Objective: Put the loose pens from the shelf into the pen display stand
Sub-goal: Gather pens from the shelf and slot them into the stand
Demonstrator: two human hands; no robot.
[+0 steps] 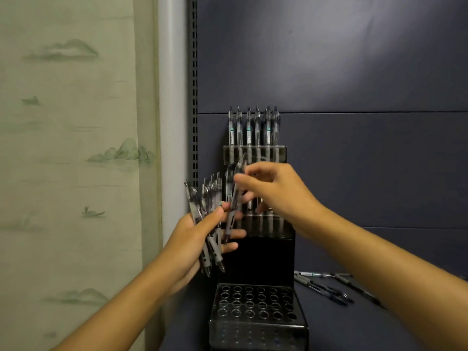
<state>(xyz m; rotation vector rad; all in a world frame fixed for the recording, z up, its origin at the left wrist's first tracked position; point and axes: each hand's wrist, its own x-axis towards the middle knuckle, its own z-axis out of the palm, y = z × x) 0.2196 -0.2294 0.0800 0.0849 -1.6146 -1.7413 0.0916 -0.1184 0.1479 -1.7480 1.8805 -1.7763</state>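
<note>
Holding a fanned bundle of pens (209, 219) in my left hand (195, 239), thumb curled over the barrels and fingers wrapped behind, I have my right hand (273, 191) up beside it, pinching a single pen (234, 198) near its clip end between thumb and fingertips. That pen hangs tilted, tip down, its lower end in front of my left fingers, so I cannot tell whether it is fully clear of the bundle.

The pen display stand (258, 252) rises in tiers against the dark back panel (354, 72). Its top row (254, 127) is filled with upright pens, the middle tier sits mostly behind my right hand with some pens showing there, and the bottom tier (255, 302) in front shows rows of open holes — none filled that I can see. More loose pens (326, 287) lie on the shelf (359, 325) to the right of the stand, under my right forearm.

I judge this to be the loading step, somewhere in the middle of the job. Next I should draw the single pen clear, turn it upright, line its tip over a free hole and lower it straight — keeping my left grip firm so the rest do not slide out.
</note>
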